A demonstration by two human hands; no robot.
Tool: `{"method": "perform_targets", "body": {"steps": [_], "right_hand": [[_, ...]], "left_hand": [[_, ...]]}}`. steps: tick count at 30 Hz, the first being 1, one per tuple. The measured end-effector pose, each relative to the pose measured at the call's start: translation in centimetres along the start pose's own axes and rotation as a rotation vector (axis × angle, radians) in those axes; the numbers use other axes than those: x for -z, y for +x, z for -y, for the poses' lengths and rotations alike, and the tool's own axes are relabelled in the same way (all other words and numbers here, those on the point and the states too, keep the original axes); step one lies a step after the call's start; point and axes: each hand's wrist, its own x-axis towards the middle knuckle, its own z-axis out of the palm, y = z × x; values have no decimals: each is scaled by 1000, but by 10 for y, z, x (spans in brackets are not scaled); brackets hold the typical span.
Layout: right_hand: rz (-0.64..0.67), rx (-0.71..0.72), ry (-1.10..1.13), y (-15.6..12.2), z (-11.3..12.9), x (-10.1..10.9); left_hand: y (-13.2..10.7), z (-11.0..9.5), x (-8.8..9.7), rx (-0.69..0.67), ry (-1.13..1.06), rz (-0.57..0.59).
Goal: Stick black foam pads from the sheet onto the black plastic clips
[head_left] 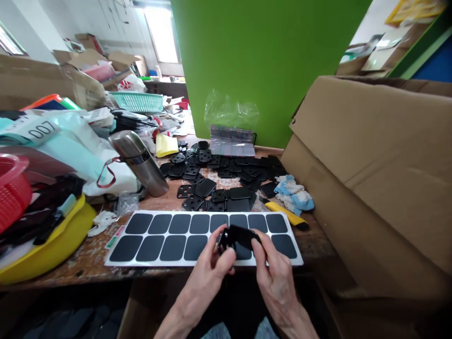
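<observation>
My left hand and my right hand both pinch one small black plastic plate, held just above the near edge of a white sheet of dark rounded pads. My fingers are closed on the plate from both ends. A heap of similar black plates with holes lies on the wooden table behind the sheet.
A steel flask lies on its side at the left. A yellow bowl and a red basket crowd the left edge. A yellow utility knife and a blue-white rag lie at the right, beside a large cardboard box. Behind stands a green board.
</observation>
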Motion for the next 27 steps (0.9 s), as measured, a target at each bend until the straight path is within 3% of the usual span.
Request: {"method": "perform_targets", "body": {"steps": [2,4,8,12,16,21,24,27], "right_hand": [[51,-89,58,-1,2,0],[86,-262,154,0,2,3],[8,-596,599,9,-3,12],[-34,-791,978,15,-2,12],[-60,-826,1064,14,1,10],[73,-755,1094,16,-2,11],[133,-700,1038,13,-6,9],[97,-686,868,8,-9,6]], "left_hand": [[1,2,5,-101,187,-57],[0,3,10,-134,234,-13],[-3,3,22,-19,-39,96],[-2,14,28,94,-281,112],[2,24,32,91,-361,160],[3,21,29,54,-274,128],[2,14,31,85,-218,140],[1,5,37,175,-141,199]]}}
